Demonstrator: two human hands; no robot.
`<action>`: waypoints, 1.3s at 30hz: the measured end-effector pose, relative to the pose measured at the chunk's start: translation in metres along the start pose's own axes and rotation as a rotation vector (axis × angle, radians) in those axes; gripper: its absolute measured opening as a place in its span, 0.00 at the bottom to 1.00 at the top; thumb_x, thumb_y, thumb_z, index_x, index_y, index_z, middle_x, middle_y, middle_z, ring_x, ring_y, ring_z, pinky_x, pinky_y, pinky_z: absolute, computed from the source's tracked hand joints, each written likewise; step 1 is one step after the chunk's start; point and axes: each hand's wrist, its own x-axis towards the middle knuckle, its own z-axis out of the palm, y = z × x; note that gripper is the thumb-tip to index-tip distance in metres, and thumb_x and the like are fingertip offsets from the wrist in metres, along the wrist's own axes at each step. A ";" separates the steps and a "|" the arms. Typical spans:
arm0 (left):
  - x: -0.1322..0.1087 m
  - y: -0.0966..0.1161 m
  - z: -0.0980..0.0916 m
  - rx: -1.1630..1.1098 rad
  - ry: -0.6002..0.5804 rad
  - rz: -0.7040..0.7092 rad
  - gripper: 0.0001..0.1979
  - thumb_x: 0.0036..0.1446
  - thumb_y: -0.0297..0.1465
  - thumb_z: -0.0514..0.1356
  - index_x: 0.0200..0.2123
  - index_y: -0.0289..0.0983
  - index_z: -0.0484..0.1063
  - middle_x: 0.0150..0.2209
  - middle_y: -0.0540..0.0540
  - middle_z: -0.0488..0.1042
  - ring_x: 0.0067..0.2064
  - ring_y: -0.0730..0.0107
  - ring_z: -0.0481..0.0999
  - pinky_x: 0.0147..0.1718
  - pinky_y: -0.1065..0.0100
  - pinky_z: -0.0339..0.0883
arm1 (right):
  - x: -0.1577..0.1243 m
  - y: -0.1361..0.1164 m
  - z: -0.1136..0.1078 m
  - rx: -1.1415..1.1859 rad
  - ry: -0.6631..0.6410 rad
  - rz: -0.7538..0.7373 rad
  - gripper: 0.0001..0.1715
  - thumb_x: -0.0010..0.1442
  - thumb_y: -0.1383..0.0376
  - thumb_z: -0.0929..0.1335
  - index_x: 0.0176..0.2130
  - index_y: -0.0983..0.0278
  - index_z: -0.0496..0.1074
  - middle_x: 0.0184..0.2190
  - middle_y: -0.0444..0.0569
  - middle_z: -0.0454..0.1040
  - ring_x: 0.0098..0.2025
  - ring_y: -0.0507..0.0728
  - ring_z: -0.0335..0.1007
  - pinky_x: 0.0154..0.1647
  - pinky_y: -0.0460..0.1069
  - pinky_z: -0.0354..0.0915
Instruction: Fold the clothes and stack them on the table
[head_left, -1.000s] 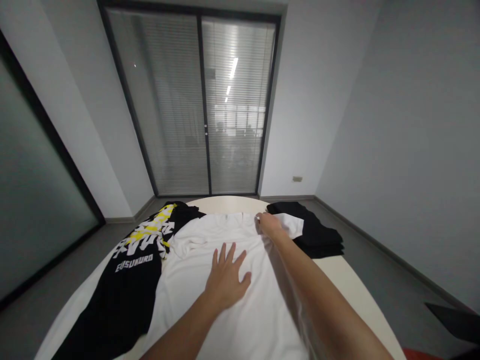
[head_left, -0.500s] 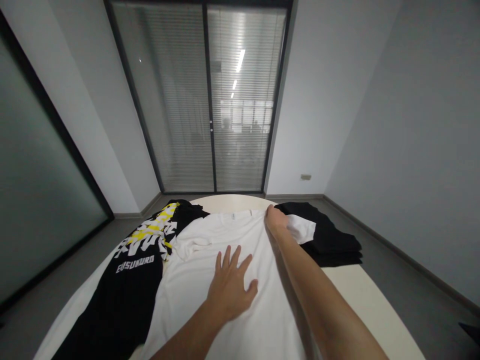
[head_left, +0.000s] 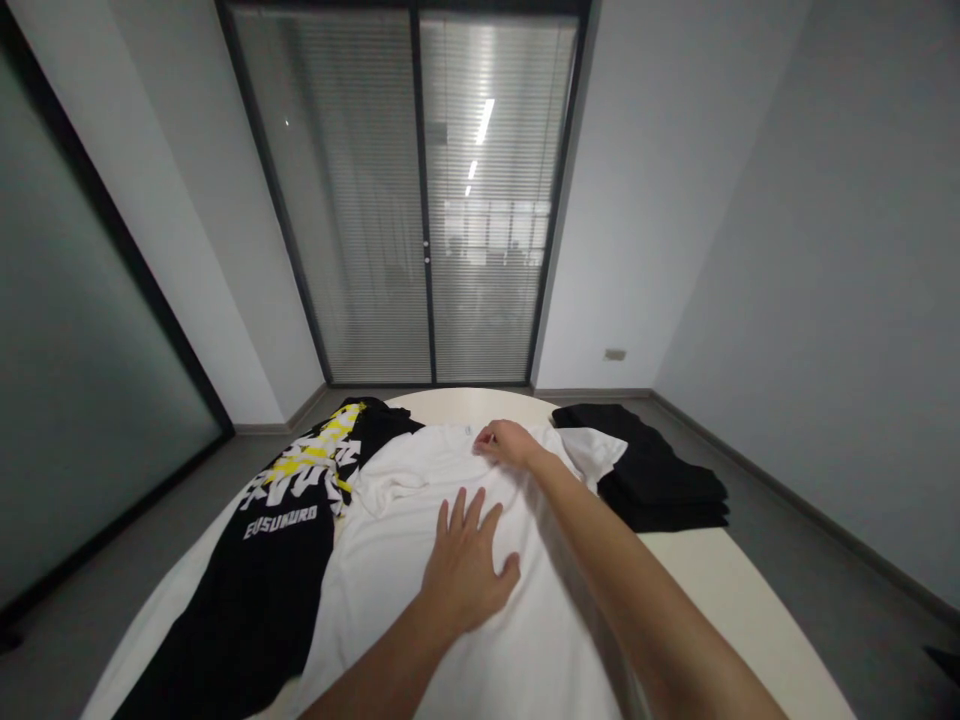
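Observation:
A white T-shirt (head_left: 420, 520) lies spread over the round table (head_left: 735, 600). My left hand (head_left: 469, 572) rests flat on its middle with the fingers spread. My right hand (head_left: 504, 442) reaches to the far end of the shirt at the collar, its fingers curled and pinching the white cloth. The shirt's right sleeve (head_left: 596, 450) lies over a black stack.
A black T-shirt with white and yellow print (head_left: 277, 520) lies on the left of the table, partly under the white one. A stack of folded black garments (head_left: 660, 485) sits at the right rear. Glass doors with blinds (head_left: 420, 200) stand behind the table.
My right hand has moved left from the shirt's right shoulder to the collar. My left hand has stayed flat on the shirt. The camera has shifted slightly.

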 end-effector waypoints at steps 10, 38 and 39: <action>-0.001 -0.001 0.001 0.009 0.029 0.015 0.34 0.60 0.48 0.52 0.67 0.43 0.59 0.72 0.45 0.50 0.73 0.47 0.39 0.69 0.44 0.33 | -0.006 -0.020 0.011 0.018 -0.015 -0.033 0.13 0.62 0.58 0.69 0.43 0.60 0.80 0.38 0.46 0.81 0.40 0.54 0.75 0.37 0.44 0.62; -0.004 -0.001 -0.003 0.005 0.014 0.045 0.34 0.60 0.48 0.52 0.68 0.48 0.58 0.72 0.49 0.50 0.73 0.45 0.39 0.68 0.41 0.34 | -0.022 -0.005 0.028 -0.182 0.195 0.306 0.21 0.71 0.65 0.57 0.59 0.62 0.67 0.52 0.56 0.72 0.52 0.58 0.67 0.50 0.49 0.61; -0.004 -0.001 -0.002 0.003 0.019 0.044 0.34 0.60 0.48 0.52 0.68 0.48 0.58 0.72 0.49 0.50 0.73 0.45 0.39 0.68 0.41 0.34 | -0.024 -0.003 0.025 -0.194 0.204 0.324 0.21 0.70 0.65 0.57 0.59 0.63 0.66 0.53 0.56 0.72 0.53 0.59 0.67 0.50 0.50 0.61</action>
